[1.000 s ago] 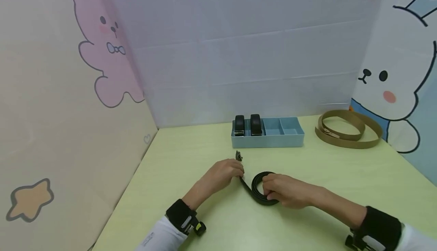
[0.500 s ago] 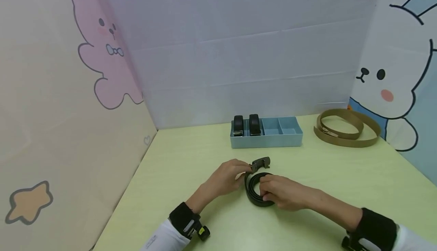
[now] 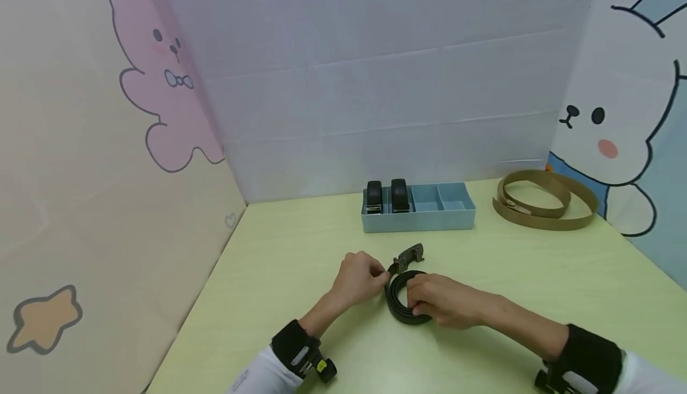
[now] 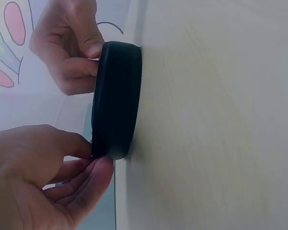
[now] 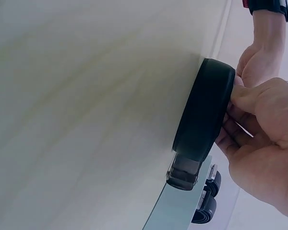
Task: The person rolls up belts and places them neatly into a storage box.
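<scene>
A black belt [image 3: 394, 304] stands on its edge on the table, wound into a tight coil. Its metal buckle [image 3: 410, 254] sticks out at the far side of the coil, pointing away to the right. At the coil's left, my left hand [image 3: 358, 278] pinches the outer strap behind the buckle. The fingers of my right hand [image 3: 445, 301] reach into the coil's middle and grip its right wall. In the left wrist view the coiled strap [image 4: 117, 96] sits between both hands. The right wrist view shows the buckle [image 5: 183, 173] at the coil's lower end.
A blue divided tray [image 3: 418, 223] stands near the back wall. Two coiled black belts [image 3: 399, 196] sit in its left compartments. To its right lies a loosely looped tan belt [image 3: 542, 221] at the back of the yellow table [image 3: 300, 227].
My left hand has brought the buckle end rightward against the coil, then slid its fingers back slightly along the strap. The right hand keeps its grip on the coil.
</scene>
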`<move>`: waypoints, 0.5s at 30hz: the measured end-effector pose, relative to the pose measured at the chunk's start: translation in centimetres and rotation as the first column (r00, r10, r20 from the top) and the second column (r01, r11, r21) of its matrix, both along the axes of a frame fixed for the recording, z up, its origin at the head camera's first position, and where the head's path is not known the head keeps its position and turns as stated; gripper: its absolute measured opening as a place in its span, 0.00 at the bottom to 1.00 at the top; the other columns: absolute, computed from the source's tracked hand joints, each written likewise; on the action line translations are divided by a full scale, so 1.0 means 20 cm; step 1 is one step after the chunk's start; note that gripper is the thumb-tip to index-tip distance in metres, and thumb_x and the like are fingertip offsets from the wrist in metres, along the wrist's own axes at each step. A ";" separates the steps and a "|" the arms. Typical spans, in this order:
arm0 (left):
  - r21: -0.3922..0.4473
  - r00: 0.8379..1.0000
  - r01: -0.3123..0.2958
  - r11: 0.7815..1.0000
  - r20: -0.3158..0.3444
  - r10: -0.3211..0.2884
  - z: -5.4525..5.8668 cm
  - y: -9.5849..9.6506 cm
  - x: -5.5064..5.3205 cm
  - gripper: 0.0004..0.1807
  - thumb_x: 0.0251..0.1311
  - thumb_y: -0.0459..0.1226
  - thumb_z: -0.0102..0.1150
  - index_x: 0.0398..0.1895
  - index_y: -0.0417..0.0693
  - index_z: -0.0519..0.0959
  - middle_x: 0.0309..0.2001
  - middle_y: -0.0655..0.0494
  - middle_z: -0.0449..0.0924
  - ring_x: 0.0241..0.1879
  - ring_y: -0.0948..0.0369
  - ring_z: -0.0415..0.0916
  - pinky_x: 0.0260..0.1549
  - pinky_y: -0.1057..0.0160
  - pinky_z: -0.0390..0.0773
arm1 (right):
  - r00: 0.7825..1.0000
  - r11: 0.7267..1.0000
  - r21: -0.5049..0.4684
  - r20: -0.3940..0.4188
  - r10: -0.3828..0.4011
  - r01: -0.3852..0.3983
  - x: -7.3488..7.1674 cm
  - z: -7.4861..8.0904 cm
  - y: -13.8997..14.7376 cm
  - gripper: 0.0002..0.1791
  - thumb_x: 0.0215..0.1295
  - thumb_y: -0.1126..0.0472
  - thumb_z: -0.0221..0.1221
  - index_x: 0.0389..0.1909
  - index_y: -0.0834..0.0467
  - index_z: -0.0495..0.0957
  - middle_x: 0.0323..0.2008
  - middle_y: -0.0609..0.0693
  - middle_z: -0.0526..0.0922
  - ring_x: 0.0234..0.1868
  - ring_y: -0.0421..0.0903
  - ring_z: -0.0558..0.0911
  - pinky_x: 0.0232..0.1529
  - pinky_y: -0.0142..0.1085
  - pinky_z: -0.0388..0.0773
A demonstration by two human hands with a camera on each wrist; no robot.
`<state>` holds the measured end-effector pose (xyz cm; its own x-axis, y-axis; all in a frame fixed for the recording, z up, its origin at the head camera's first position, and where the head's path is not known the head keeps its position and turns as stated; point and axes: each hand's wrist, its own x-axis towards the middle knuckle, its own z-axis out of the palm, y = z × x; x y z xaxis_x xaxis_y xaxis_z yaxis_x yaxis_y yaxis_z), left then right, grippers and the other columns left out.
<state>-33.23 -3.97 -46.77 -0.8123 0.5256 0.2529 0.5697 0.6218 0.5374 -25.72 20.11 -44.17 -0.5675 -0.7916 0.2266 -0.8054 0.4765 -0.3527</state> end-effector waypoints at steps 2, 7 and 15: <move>0.016 1.000 -0.005 1.000 0.012 0.005 0.00 0.02 0.00 0.11 0.70 0.34 0.70 0.29 0.48 0.97 0.25 0.58 0.93 0.20 0.76 0.73 0.25 0.74 0.72 | 1.000 1.000 0.008 -0.018 -0.005 0.005 0.00 0.00 0.00 0.10 0.75 0.70 0.70 0.36 0.51 0.87 0.36 0.41 0.81 0.39 0.30 0.72 0.44 0.29 0.77; 0.057 0.998 0.012 0.998 0.064 -0.016 -0.01 0.05 0.01 0.12 0.72 0.33 0.68 0.34 0.49 0.98 0.27 0.57 0.94 0.21 0.75 0.74 0.24 0.74 0.72 | 0.999 1.000 0.004 -0.038 -0.007 0.007 0.00 -0.01 -0.01 0.10 0.74 0.70 0.70 0.36 0.51 0.87 0.36 0.41 0.81 0.39 0.32 0.73 0.44 0.29 0.77; -0.038 0.998 0.019 0.999 0.064 -0.017 -0.01 0.10 0.01 0.07 0.68 0.40 0.77 0.33 0.48 0.96 0.28 0.58 0.93 0.23 0.73 0.76 0.28 0.73 0.75 | 1.000 1.000 -0.021 -0.005 -0.022 0.021 0.00 -0.02 -0.01 0.08 0.76 0.68 0.70 0.38 0.51 0.87 0.40 0.42 0.86 0.44 0.34 0.80 0.49 0.34 0.85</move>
